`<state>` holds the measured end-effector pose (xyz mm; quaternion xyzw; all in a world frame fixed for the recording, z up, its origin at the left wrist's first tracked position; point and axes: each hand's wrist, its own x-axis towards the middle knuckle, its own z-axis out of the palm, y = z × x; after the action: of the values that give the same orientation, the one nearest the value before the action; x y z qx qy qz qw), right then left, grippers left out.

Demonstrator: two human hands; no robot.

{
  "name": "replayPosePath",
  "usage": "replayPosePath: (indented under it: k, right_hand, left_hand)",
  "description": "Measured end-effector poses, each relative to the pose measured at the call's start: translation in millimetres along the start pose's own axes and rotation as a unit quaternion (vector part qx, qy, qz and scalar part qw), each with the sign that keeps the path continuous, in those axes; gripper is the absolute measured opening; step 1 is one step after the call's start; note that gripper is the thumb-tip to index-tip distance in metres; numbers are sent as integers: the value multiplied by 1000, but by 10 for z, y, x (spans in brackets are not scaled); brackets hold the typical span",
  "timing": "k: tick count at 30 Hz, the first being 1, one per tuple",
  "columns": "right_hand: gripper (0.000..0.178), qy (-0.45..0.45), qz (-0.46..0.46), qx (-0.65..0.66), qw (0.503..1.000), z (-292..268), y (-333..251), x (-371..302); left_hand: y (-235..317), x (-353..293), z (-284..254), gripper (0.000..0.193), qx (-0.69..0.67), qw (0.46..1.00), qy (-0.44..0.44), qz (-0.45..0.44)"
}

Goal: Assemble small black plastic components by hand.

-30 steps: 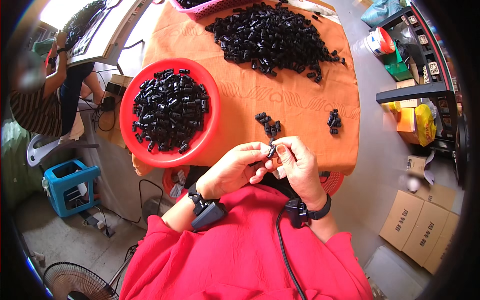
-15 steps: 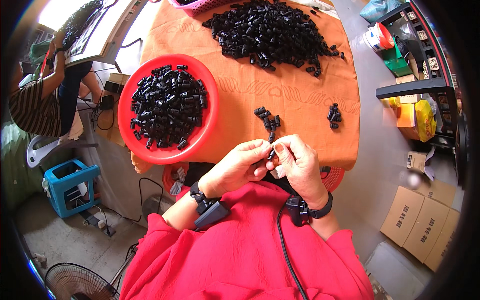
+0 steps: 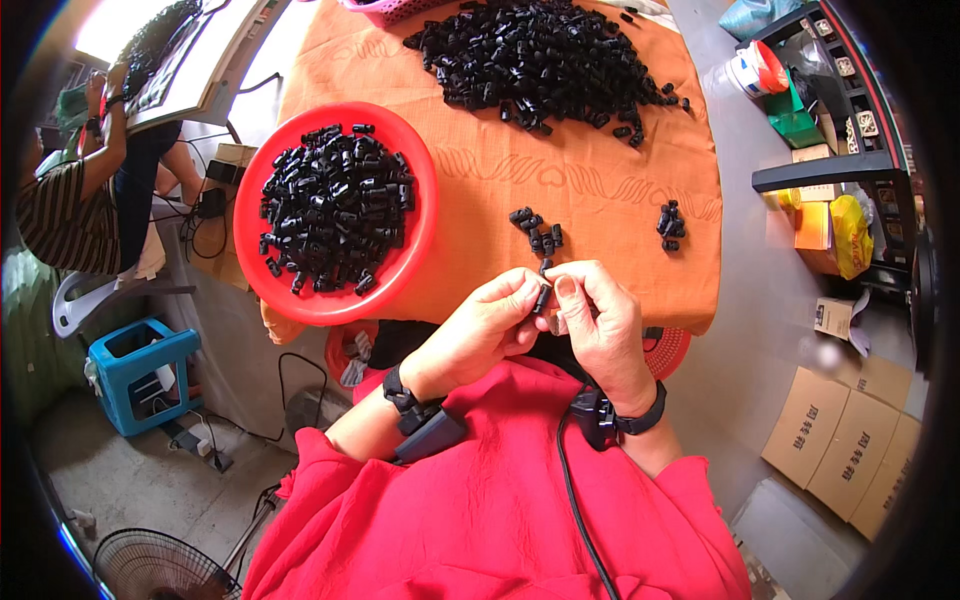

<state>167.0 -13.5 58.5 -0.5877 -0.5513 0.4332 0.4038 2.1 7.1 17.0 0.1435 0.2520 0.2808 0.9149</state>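
Note:
Between the fingertips at the table's near edge is a small black plastic part (image 3: 542, 298). My left hand (image 3: 500, 312) pinches it between thumb and fingers. Touching the same part from the other side, my right hand (image 3: 598, 312) has its thumb and forefinger closed; whether something else sits between them is hidden. Just beyond the hands lies a small cluster of black plastic parts (image 3: 538, 232) on the orange cloth (image 3: 620, 260). A smaller cluster of them (image 3: 671, 227) lies to the right. On the left stands a red basin (image 3: 418, 250) filled with similar black parts (image 3: 335, 205).
A large heap of black parts (image 3: 540, 65) covers the table's far side, beside a pink basket (image 3: 385, 12). At far left another person (image 3: 75, 215) works at a second table. A blue stool (image 3: 140, 375), a fan (image 3: 160, 565) and cardboard boxes (image 3: 840, 440) stand around.
The black part between my fingers now shows more and stands more upright. My right thumb has shifted slightly; both hands stay in nearly the same place.

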Motion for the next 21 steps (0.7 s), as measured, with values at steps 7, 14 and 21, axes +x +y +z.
replayPosePath:
  k: [7,14,21]
  right_hand:
    - [11,-25,28,-18,999,19,25,-33]
    - [10,-40,28,2,999,19,83,-42]
    - [10,40,13,-62,997,64,0,11]
  left_hand:
    - [-13,-14,-1,21,27,999,15,17]
    - [-3,-18,22,21,23,999,36,-2]
    - [-37,-7,0,21,28,999,6,24]
